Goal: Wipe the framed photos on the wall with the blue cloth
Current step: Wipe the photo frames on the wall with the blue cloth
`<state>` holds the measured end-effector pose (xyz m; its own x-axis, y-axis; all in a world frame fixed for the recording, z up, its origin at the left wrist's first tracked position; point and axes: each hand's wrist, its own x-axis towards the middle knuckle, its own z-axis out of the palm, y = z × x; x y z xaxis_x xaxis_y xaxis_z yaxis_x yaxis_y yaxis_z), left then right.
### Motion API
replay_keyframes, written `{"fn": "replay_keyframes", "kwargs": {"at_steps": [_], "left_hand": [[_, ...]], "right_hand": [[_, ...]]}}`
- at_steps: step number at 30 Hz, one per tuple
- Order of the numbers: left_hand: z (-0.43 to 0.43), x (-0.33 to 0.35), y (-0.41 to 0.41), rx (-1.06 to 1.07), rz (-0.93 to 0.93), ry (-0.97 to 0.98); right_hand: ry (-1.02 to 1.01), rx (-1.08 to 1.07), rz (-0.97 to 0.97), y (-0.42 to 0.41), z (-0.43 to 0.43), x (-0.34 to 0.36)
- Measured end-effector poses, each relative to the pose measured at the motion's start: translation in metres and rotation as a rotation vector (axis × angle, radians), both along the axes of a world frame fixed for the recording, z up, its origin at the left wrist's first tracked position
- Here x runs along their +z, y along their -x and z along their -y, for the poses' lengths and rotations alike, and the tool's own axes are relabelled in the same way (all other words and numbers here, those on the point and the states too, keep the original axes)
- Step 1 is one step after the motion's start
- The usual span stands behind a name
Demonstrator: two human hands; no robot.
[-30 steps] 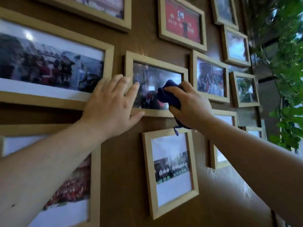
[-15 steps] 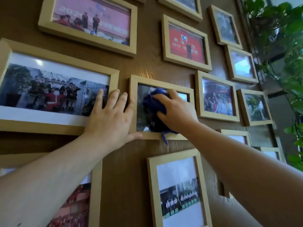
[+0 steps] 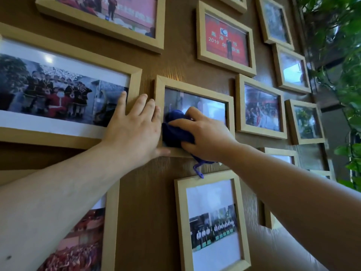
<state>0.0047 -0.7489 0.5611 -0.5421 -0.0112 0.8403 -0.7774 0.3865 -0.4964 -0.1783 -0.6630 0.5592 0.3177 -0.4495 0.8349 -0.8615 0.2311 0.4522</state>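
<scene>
Two hands: both lay on the centre frame point(image 3: 195, 89).
Left hand point(image 3: 134, 130): fingers spread flat, bracing its left edge.
Right hand point(image 3: 205, 137): fingers bunched around cloth point(image 3: 175, 130), pressed on its glass.
Writing: "2019" showed on the red photo point(image 3: 226, 40).

Dim warm light, glare on the wide frame's glass point(image 3: 47, 59), edges bowed.

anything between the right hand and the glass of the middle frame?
Yes, in the head view: the blue cloth is bunched under the right hand, pressed on the middle frame's glass.
</scene>
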Motion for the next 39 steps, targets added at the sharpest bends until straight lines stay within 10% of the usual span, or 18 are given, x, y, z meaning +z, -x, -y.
{"fn": "replay_keyframes", "kwargs": {"at_steps": [9, 19, 27, 39], "left_hand": [[0.002, -0.002, 0.0, 0.002, -0.013, -0.005], [0.003, 0.0, 0.001, -0.032, -0.03, -0.036], [0.003, -0.004, -0.005, -0.047, -0.006, -0.024], [-0.001, 0.005, -0.124, -0.014, -0.065, 0.055]], "right_hand": [[0.061, -0.317, 0.166, 0.068, -0.048, -0.018], [-0.158, 0.058, 0.164, 0.001, -0.014, -0.016], [-0.058, -0.301, 0.262, 0.049, -0.057, -0.031], [0.178, 0.113, 0.064, -0.098, -0.003, 0.015]]}}
